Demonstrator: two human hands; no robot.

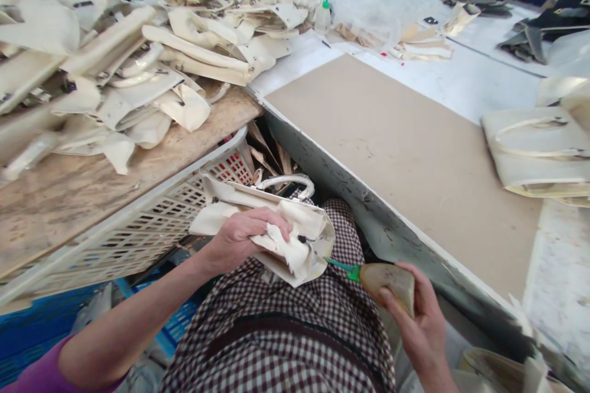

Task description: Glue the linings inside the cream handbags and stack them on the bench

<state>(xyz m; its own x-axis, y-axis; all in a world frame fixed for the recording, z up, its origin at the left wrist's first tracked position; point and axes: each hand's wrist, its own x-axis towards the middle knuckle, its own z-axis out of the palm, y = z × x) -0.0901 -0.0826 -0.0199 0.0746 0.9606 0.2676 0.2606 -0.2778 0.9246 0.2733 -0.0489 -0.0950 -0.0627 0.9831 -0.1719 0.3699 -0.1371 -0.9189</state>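
Observation:
My left hand (242, 236) is closed on a cream fabric bag (304, 242) held over my lap, fingers pressing its folded lining. My right hand (412, 319) grips a small tan glue bottle (387, 282) whose green nozzle points left, its tip touching the bag's lower right edge. The bag's white handle arches above it. A checked apron covers my lap under both hands.
A white lattice crate (152, 221) stands to the left, holding more pieces. A heap of cream bags (138, 55) covers the wooden bench beyond. A brown board (396, 153) lies on the white table to the right, with stacked bags (539, 150) at its far right edge and another glue bottle (322, 12) behind.

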